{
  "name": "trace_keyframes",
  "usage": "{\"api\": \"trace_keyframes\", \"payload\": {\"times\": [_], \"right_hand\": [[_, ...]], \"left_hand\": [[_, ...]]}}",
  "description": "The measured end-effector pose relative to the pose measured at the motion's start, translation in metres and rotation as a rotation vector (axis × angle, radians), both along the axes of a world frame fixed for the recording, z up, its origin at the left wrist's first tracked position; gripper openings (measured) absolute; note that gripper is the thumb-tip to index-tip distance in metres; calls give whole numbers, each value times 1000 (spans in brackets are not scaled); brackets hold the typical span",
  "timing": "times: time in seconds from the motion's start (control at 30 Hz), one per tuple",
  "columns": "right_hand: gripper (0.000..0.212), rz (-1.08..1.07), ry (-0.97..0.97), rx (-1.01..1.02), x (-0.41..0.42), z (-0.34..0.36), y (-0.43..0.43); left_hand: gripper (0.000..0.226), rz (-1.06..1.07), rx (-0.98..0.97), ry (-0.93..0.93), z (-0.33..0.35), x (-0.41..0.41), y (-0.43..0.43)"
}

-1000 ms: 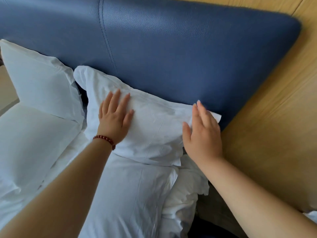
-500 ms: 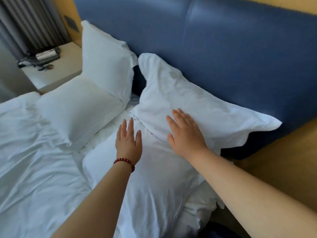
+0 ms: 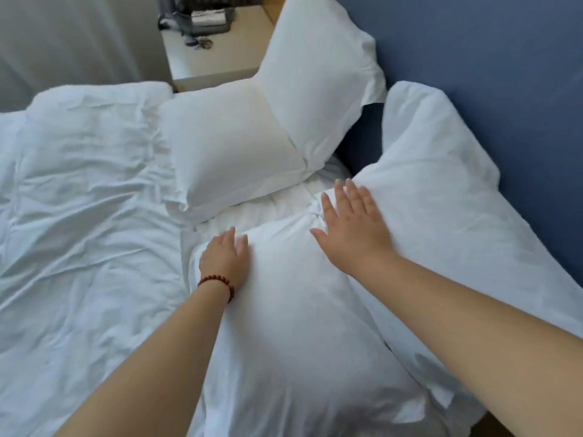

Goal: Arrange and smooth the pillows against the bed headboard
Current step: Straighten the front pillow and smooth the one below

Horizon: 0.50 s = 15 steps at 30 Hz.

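Several white pillows lie at the blue padded headboard (image 3: pixel 504 74). One pillow (image 3: pixel 441 200) leans against the headboard on the right, and a flat pillow (image 3: pixel 299 342) lies in front of it. My left hand (image 3: pixel 225 260), with a red bead bracelet on the wrist, rests flat on the flat pillow's left part. My right hand (image 3: pixel 353 222) presses with spread, straight fingers where the flat pillow meets the leaning one. Farther off, another pillow (image 3: pixel 318 67) stands against the headboard with a second one (image 3: pixel 227 146) lying flat before it.
A rumpled white duvet (image 3: pixel 79 216) covers the bed to the left. A pale bedside table (image 3: pixel 214 61) stands beyond the far pillows, with a dark bag and keys on it. A light curtain (image 3: pixel 63 36) hangs at the upper left.
Both hands slid from the leaning pillow down toward the flat pillow in front. My view swung left, bringing the duvet and bedside table into sight.
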State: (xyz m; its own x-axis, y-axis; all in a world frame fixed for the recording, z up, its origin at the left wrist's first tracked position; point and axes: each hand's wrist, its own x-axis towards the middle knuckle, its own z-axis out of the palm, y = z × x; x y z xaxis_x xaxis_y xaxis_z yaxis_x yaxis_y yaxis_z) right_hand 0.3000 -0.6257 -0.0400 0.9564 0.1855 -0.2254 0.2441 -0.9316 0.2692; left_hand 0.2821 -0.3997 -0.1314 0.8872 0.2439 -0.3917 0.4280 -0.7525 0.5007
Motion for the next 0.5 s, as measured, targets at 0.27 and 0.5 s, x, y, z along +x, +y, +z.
{"api": "trace_keyframes", "payload": {"times": [0.27,0.5], "right_hand": [[46,0,433,347,125,-52,55],[45,-215,563,484,156,-115,50]], "left_hand": [[42,-80,21,275,-25,82,52],[55,-186,262,306,-68,91,73]]}}
